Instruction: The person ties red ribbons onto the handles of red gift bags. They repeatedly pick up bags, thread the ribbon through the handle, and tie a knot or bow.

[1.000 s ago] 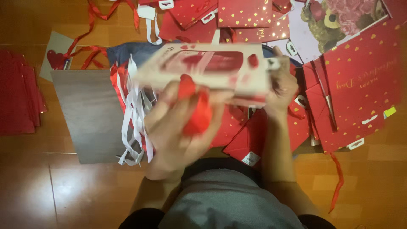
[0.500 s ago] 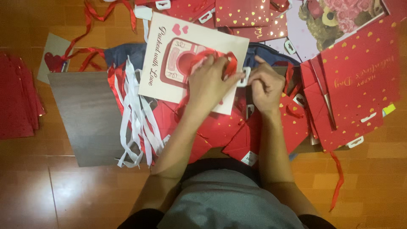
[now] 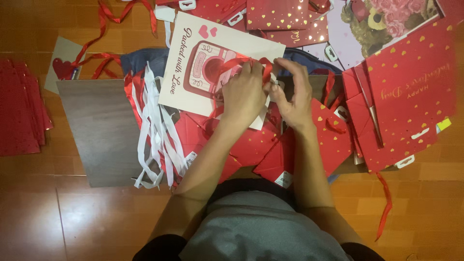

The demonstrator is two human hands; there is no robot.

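Both hands work a red ribbon at the right edge of a cream paper bag.

The cream bag point(image 3: 193, 67) lies flat and tilted, its long axis running from upper left to lower right, a red camera picture on its face. The ribbon point(image 3: 251, 63) loops right at the fingertips, between the two hands; the left hand point(image 3: 243, 94) lies over the bag and pinches the ribbon, while the right hand point(image 3: 295, 92) pinches something small beside it (what exactly, I cannot tell). White ribbons point(image 3: 154, 125) lie left on a grey board point(image 3: 96, 130). Red bags with gold hearts point(image 3: 406, 96) are stacked right; a teddy-bear bag point(image 3: 377, 19) lies at top right.
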